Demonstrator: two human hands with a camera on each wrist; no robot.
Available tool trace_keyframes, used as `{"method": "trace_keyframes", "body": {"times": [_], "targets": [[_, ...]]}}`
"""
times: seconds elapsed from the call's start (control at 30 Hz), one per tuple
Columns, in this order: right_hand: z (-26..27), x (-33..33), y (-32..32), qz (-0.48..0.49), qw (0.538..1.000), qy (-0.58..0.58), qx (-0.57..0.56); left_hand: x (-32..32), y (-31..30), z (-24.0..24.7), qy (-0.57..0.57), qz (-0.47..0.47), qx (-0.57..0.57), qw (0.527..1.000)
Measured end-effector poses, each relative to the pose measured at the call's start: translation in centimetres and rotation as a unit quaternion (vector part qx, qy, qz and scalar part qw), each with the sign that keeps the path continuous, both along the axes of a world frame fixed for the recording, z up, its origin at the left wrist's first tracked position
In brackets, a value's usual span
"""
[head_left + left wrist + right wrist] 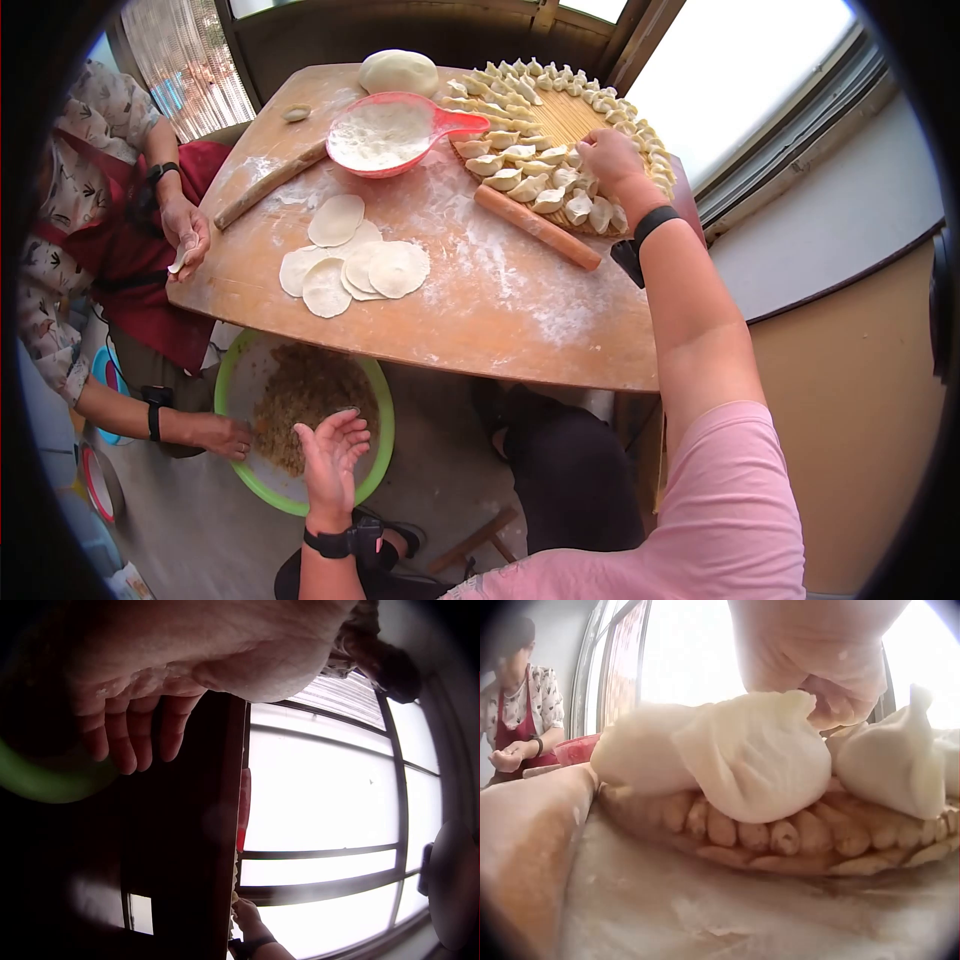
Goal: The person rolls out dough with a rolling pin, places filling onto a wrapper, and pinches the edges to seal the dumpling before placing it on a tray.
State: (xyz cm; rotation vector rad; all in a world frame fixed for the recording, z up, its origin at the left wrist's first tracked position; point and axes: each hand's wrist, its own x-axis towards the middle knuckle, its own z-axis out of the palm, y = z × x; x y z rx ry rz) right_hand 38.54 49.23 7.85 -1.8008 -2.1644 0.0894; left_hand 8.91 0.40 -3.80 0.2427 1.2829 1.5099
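Observation:
My right hand (610,160) reaches over a round slatted tray (565,118) of dumplings (530,187), its fingers bent downward among the rows. In the right wrist view the curled fingers (840,701) sit behind a large white dumpling (754,757); their tips are hidden, and I cannot tell whether they hold a dumpling. My left hand (332,460) is held out with nothing in it, fingers spread and slightly bent, above the rim of a green-edged basin (388,420) of filling (300,400). In the left wrist view its fingers (139,735) hang loosely.
Dough wrappers (345,262) overlap on the floured table (480,330). A rolling pin (537,228) lies against the tray; a longer one (270,187) is farther left. A red scoop of flour (380,137) and a dough lump (398,73) stand behind. Another person (105,130) sits left, one hand (215,435) at the basin.

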Motion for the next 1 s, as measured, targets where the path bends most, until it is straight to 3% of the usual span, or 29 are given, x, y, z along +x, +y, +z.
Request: {"method": "trace_keyframes", "body": {"times": [0.07,0.17,0.3,0.43,0.67,0.8,0.9,0.97,1.0], "targets": [[0.6,0.0,-0.4,-0.014,0.999,-0.005,0.05,-0.1,-0.2,0.0,-0.002,0.002,0.004,1.0],[1.3,-0.5,-0.5,0.052,0.995,0.05,0.075,-0.4,-0.5,0.0,-0.006,-0.005,0.019,1.0],[1.3,-7.5,-6.3,0.282,0.941,0.176,-0.059,-0.6,-1.0,0.4,-0.005,-0.016,0.019,1.0],[1.1,-14.8,-16.0,0.491,0.855,0.043,-0.162,-0.5,-1.7,1.0,0.009,-0.02,0.033,0.999],[-2.2,-18.0,-20.9,0.503,0.86,-0.082,0.02,-1.3,-3.7,1.7,0.014,-0.01,0.062,0.998],[-3.6,-17.6,-20.5,0.424,0.902,0.068,-0.038,-2.1,-4.5,1.2,-0.026,0.009,0.092,0.995],[-2.8,-18.0,-22.3,0.313,0.905,0.218,-0.188,-2.7,-4.7,0.0,-0.112,0.043,0.132,0.984],[-2.7,-19.3,-25.7,0.388,0.857,0.267,-0.21,-2.9,-4.6,0.7,-0.163,0.072,0.128,0.976],[-1.7,-20.2,-28.8,0.435,0.846,0.23,-0.207,-2.9,-4.5,0.8,-0.19,0.093,0.13,0.969]]}}
